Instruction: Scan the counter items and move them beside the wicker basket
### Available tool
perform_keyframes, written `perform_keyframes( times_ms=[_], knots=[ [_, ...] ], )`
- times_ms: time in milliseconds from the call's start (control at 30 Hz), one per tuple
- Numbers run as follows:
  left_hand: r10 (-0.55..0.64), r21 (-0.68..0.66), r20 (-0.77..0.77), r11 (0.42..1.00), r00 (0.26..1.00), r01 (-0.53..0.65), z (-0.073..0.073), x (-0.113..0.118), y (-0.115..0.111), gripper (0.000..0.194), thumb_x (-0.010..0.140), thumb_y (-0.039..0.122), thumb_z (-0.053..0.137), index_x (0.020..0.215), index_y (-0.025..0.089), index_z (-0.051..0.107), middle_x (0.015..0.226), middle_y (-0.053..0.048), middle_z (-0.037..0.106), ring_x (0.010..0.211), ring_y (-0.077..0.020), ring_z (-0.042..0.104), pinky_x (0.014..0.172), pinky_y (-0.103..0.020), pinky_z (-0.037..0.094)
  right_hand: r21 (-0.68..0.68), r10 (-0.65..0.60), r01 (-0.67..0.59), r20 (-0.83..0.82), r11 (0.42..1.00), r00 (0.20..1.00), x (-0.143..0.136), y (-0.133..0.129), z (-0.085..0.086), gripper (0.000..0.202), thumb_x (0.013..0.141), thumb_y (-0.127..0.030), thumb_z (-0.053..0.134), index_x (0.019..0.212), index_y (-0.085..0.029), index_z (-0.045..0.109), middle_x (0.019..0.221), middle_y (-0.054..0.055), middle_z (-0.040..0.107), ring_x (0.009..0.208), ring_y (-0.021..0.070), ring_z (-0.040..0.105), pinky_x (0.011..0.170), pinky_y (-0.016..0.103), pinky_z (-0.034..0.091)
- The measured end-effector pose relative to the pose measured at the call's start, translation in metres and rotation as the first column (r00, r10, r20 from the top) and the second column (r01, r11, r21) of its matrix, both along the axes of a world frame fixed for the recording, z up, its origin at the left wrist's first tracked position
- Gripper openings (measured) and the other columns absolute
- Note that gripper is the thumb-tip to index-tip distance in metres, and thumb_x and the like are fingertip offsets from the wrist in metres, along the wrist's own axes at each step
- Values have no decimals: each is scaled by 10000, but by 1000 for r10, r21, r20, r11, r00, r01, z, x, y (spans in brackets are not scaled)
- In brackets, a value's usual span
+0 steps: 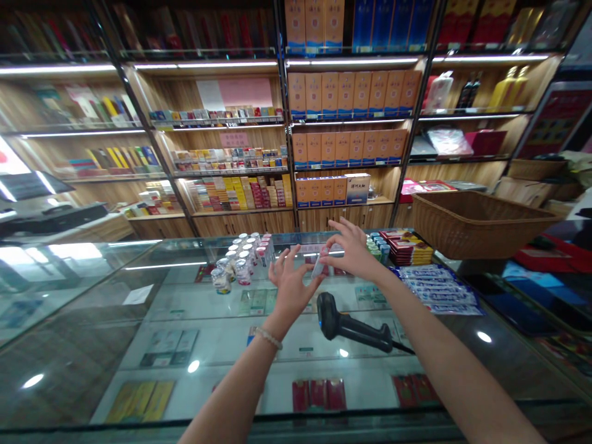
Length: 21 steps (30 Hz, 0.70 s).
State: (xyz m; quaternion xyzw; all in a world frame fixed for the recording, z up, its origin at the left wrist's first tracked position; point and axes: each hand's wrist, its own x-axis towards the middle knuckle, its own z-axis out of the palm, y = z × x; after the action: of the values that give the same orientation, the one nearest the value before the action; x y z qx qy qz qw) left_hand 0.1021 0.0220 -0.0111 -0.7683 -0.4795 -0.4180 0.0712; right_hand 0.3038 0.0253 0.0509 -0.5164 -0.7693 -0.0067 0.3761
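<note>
While the right hand (354, 246) pinches a small clear packet (320, 266) at frame centre, the left hand (290, 285) hovers beside it, fingers spread wide, above the black scanner (356, 325).

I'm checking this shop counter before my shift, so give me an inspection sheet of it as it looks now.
Surface: glass counter, packets displayed beneath.
Job's things: small clear packet, held up between both hands.
Clutter: barcode scanner lying flat; cluster of small jars; stacked red packs; blue packs; wicker basket.
Grips: left hand fingers spread, touching the packet; right hand pinching it.
Cables: scanner cord running right.
Surroundings: lit shelves of boxes.
</note>
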Motion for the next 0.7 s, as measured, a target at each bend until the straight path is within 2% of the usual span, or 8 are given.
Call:
perform_keyframes(
  times_ms=[200, 433, 567, 700],
  knots=[
    [-12, 40, -58, 999, 998, 14, -1, -6, 2, 177, 907, 446, 687, 958, 326, 805, 1573, -48, 500, 1455, -396, 372, 1188, -709, 154, 20, -3, 2, 82, 1000, 997, 4, -5, 3, 344, 903, -603, 638, 1005, -291, 741, 1609, 67, 458, 1556, 328, 242, 1214, 655, 124],
    [7, 9, -100, 1000, 995, -6, -2, -10, 8, 184, 933, 407, 652, 993, 316, 800, 1582, -63, 492, 1469, -378, 339, 1208, -712, 109, 35, -16, 10, 172, 999, 985, 11, -4, 3, 277, 972, -499, 574, 994, -311, 777, 1615, 36, 455, 1559, 316, 231, 1218, 650, 130],
    [31, 22, -89, 999, 996, -29, 0, -10, 8, 229, 936, 437, 643, 1053, 298, 783, 1573, -84, 497, 1463, -370, 350, 1223, -681, 112, 33, -66, 62, 107, 997, 992, 5, 0, -1, 271, 956, -493, 596, 948, -293, 779, 1633, 33, 425, 1565, 310, 205, 1221, 645, 112],
    [49, 155, -90, 987, 995, -34, 6, -15, 5, 471, 845, 533, 743, 1257, 310, 701, 1584, -131, 470, 1459, -390, 362, 1228, -655, 95, 24, -141, 142, -34, 990, 989, 0, 3, -1, 300, 929, -518, 617, 872, -266, 771, 1648, 41, 396, 1566, 316, 190, 1217, 652, 93]
  ],
)
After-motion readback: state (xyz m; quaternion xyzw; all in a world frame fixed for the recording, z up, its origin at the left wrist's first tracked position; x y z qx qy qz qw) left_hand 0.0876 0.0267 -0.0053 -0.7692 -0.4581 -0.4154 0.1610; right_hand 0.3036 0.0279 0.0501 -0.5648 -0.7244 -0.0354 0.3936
